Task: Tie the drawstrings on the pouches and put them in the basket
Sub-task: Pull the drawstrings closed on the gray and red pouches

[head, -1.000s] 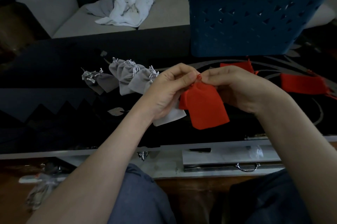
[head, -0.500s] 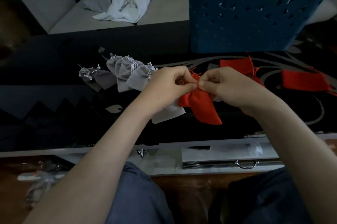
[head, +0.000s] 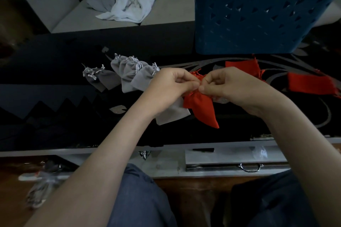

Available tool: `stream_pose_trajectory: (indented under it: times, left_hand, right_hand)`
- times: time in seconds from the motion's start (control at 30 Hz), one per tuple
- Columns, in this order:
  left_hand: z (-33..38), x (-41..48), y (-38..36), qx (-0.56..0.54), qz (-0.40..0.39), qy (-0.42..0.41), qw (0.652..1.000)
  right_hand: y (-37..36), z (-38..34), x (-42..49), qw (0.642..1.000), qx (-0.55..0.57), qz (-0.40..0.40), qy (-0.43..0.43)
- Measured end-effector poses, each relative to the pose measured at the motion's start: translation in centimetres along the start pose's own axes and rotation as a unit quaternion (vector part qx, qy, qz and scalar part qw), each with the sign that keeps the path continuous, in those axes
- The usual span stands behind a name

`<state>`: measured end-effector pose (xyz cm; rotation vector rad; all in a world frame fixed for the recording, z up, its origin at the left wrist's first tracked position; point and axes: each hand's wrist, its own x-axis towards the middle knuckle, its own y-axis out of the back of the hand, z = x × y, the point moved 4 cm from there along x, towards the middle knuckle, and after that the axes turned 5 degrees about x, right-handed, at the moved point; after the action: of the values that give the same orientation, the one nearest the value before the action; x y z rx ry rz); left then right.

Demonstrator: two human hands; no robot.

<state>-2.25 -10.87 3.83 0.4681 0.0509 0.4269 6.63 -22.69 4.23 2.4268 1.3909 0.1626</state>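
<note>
A red pouch (head: 200, 107) hangs over the dark table, its neck bunched between both hands. My left hand (head: 171, 88) and my right hand (head: 230, 86) meet fingertip to fingertip and pinch its red drawstrings at the gathered top. Several grey pouches (head: 129, 74) with tied white strings lie in a row to the left. One pale grey pouch (head: 171, 116) lies partly under my left wrist. Two more red pouches (head: 241, 67) (head: 311, 84) lie to the right. The blue basket (head: 258, 14) stands at the back right; its inside is hidden.
The black glass table (head: 55, 97) has a pale front edge with a drawer and metal handle (head: 250, 167) below. A sofa with crumpled white and grey cloths (head: 127, 3) sits behind the table. My knees are under the table's near edge.
The pouch's mouth has been drawn from open and flat to bunched tight. Both hands closed in together on the strings and drifted slightly up and away from me.
</note>
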Motion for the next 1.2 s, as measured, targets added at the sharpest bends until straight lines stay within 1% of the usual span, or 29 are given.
stream_pose_trajectory:
  times: [0.07, 0.13, 0.23, 0.4, 0.5, 0.57, 0.63, 0.67, 0.73, 0.8, 0.87, 0.93, 1.0, 1.1, 1.2]
  left_hand:
    - [0.0, 0.0, -0.2, -0.016, 0.002, 0.013, 1.000]
    - [-0.1, 0.2, -0.2, 0.001, 0.016, 0.016, 1.000]
    - [-0.3, 0.7, -0.2, 0.062, 0.029, 0.009, 0.998]
    - [0.3, 0.6, -0.3, 0.167, 0.044, -0.019, 0.985]
    - [1.2, 0.4, -0.7, 0.261, 0.044, -0.044, 0.963]
    - [1.2, 0.5, -1.4, 0.353, 0.051, -0.054, 0.933]
    - [1.2, 0.6, -1.7, 0.410, 0.089, -0.066, 0.905]
    - [1.3, 0.6, -1.6, 0.413, 0.111, -0.079, 0.900]
    - [1.4, 0.6, -1.6, 0.402, 0.140, -0.112, 0.898]
    - [1.9, 0.2, -1.4, 0.382, 0.169, -0.168, 0.893]
    - [2.6, -0.4, -1.3, 0.375, 0.194, -0.232, 0.876]
    - [2.9, -0.7, -1.5, 0.388, 0.218, -0.278, 0.851]
    - [3.2, -0.9, -1.6, 0.385, 0.226, -0.311, 0.839]
    - [3.6, -1.3, -1.5, 0.355, 0.241, -0.341, 0.837]
    - [3.7, -1.5, -1.4, 0.324, 0.250, -0.346, 0.844]
  right_hand:
    - [-0.1, 0.1, 0.1, 0.999, -0.045, 0.021, 0.007]
    - [0.0, 0.3, 0.3, 0.994, -0.094, 0.060, 0.023]
    - [-0.1, 0.1, 0.3, 0.984, -0.141, 0.095, 0.050]
    - [0.0, -0.1, 0.2, 0.981, -0.157, 0.108, 0.044]
    - [-0.1, 0.0, 0.3, 0.983, -0.141, 0.109, 0.039]
    - [-0.3, 0.0, 0.4, 0.985, -0.131, 0.106, 0.038]
    - [-0.3, 0.0, 0.4, 0.987, -0.112, 0.106, 0.038]
    - [-0.3, 0.0, 0.4, 0.990, -0.087, 0.107, 0.038]
    - [-0.2, 0.1, 0.5, 0.993, -0.002, 0.111, 0.031]
    - [-0.2, 0.3, 0.5, 0.987, 0.098, 0.126, 0.019]
    - [-0.2, 0.3, 0.5, 0.977, 0.167, 0.133, 0.011]
    - [-0.7, 0.2, 0.4, 0.976, 0.187, 0.109, 0.015]
    - [-1.1, 0.0, 0.3, 0.979, 0.182, 0.091, 0.025]
    - [-0.9, -0.3, 0.2, 0.981, 0.168, 0.084, 0.043]
    - [-0.3, -0.7, -0.1, 0.981, 0.167, 0.062, 0.075]
